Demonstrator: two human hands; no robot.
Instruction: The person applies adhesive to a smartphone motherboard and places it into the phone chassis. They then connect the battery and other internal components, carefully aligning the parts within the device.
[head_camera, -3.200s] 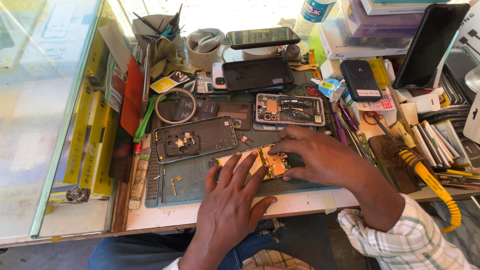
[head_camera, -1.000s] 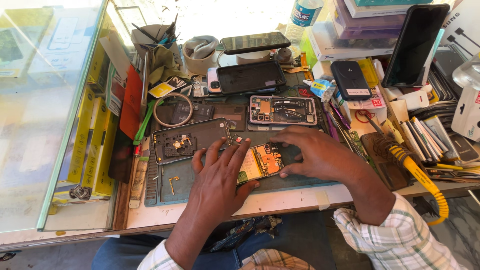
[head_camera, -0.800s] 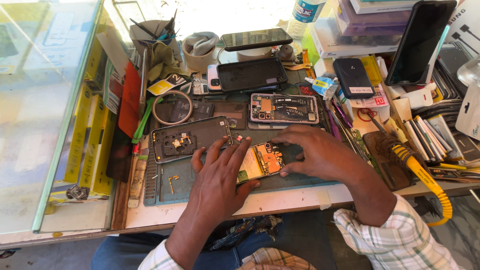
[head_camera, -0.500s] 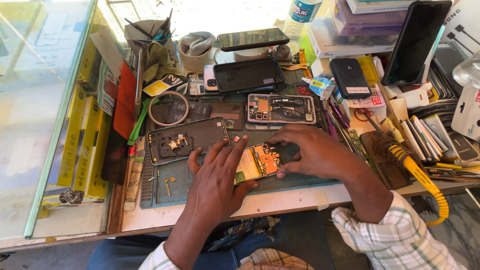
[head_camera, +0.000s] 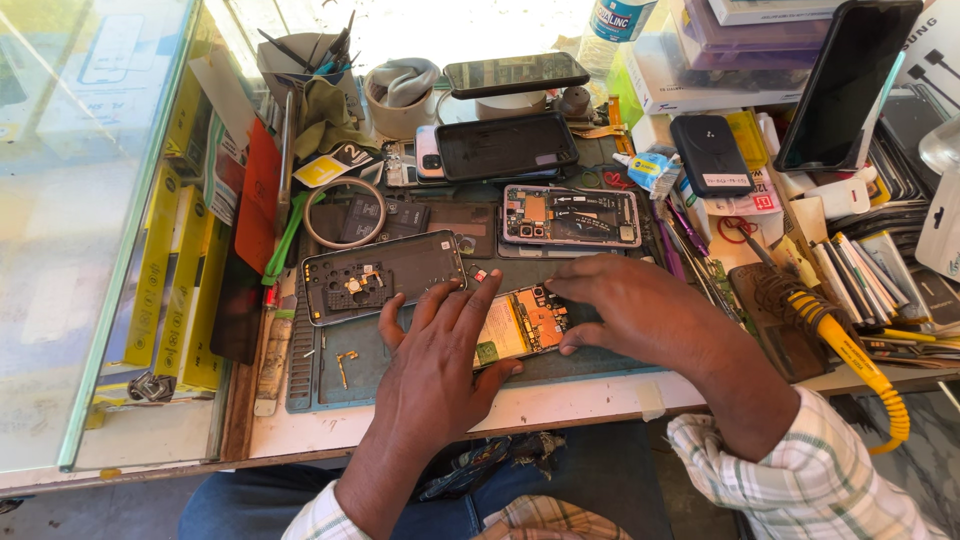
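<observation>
We press left hand (head_camera: 440, 355) flat over opened phone (head_camera: 520, 325) on green mat (head_camera: 400, 370) — fingers spread, steadying it. Right hand (head_camera: 640, 315) arches over its far end, fingertips down, pinning it; nothing gripped. Detached back cover (head_camera: 385, 275) lies just beside, out of way.

Single head-worn view, looking steeply down and forward from close above the workbench (head_camera: 560, 405); lap at the frame bottom, shelves along the top edge.
</observation>
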